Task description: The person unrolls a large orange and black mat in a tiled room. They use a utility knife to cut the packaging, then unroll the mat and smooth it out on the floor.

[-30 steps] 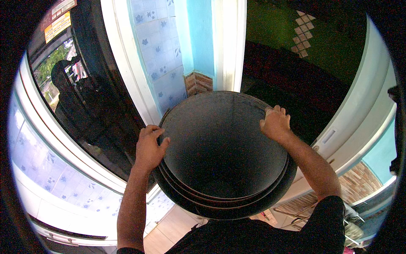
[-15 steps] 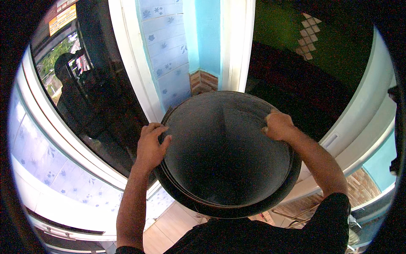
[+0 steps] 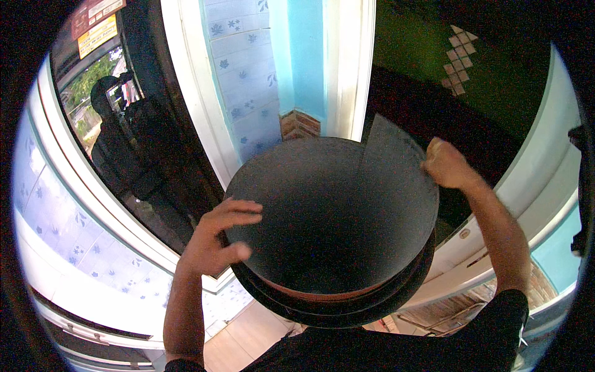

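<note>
A large dark grey sheet, curled into a wide round with its inner face toward me, stands inside a black round rim in front of my body. One end of the sheet rises as a pointed flap at the upper right. My right hand is closed at this flap's outer edge, fingers curled in. At the left side of the round, my left hand has its fingers stretched and thumb apart, lying over the edge. A reddish-brown strip shows along the sheet's near edge. Whatever lies deeper inside is too dark to make out.
A dark glass pane in a white frame, with a person's reflection, is at the left. A white post and blue tiled wall stand ahead. To the right are a dark green area and a white frame.
My right hand has moved right and outward, and the sheet's flap now sticks up above the rim. My left hand has shifted down a little and its fingers have spread.
</note>
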A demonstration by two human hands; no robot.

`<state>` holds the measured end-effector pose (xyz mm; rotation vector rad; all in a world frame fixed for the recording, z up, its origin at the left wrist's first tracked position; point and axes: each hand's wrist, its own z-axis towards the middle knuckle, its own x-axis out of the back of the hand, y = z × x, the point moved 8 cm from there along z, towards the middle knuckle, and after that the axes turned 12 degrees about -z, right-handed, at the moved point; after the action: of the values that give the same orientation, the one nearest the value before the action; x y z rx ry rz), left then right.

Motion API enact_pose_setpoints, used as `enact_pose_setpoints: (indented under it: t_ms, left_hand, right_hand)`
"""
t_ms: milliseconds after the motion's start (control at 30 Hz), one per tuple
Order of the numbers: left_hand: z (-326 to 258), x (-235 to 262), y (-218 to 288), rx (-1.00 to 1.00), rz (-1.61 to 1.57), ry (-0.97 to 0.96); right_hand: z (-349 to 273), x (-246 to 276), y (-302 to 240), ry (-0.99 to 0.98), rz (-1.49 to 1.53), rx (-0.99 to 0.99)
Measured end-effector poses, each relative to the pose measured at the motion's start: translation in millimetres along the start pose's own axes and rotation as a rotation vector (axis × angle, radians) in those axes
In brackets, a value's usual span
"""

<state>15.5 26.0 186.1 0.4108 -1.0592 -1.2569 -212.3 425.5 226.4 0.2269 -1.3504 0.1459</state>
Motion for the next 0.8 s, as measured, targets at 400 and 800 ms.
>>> enact_pose_setpoints:
  t_ms: [400,800]
  left_hand:
    - [-6,-10,37,-0.593,0.459,0.379]
    - [-13,89,94,-0.666,0.129,0.505]
  right_hand:
    - [5,92,32,0.055,0.202,0.117]
    - [0,130,10,0.086,1.007,0.048]
